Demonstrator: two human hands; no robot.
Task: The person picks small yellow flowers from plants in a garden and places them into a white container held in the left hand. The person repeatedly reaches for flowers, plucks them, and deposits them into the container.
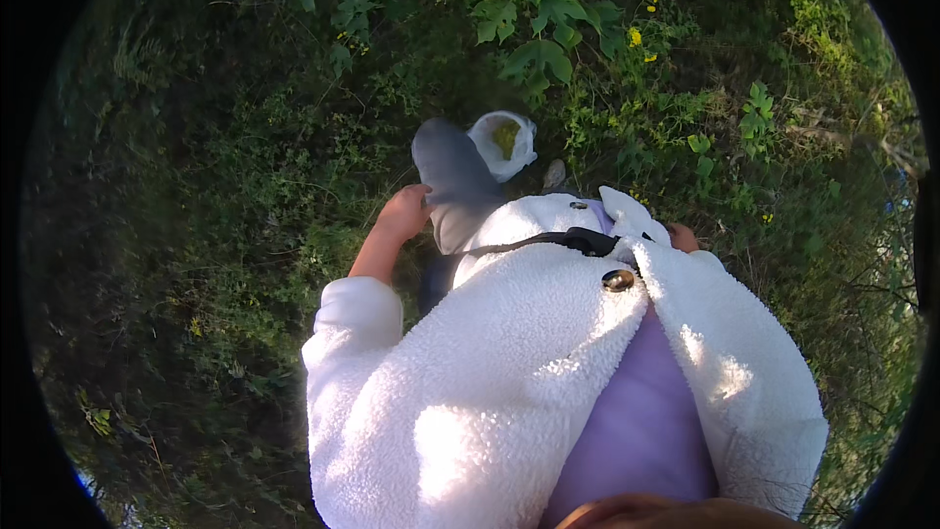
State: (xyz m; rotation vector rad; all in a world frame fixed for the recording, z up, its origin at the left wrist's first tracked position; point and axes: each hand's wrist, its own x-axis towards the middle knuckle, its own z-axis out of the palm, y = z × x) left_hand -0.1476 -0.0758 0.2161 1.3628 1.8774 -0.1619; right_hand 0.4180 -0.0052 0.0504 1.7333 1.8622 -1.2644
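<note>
My left hand [405, 211] is beside my raised grey trouser leg [457, 173], its fingertips at or very near the cloth. Whether anything is between those fingers is too small to tell. Only a part of my right hand [683, 237] shows past the edge of my white fleece jacket [470, 353], low on the right side; its fingers are hidden. In front of me, just beyond the knee, a thin white plastic bag [523, 150] is on the ground with its mouth open upward. Some yellow-green matter [507, 137] lies inside it.
Low weeds [279, 154] cover the ground around me. Broad-leaved stems [547, 11] hang ahead, with yellow flowers [635, 37] to their right. A small stone-like object [555, 173] lies beside the bag. Dry branches [899, 158] stick out at the far right.
</note>
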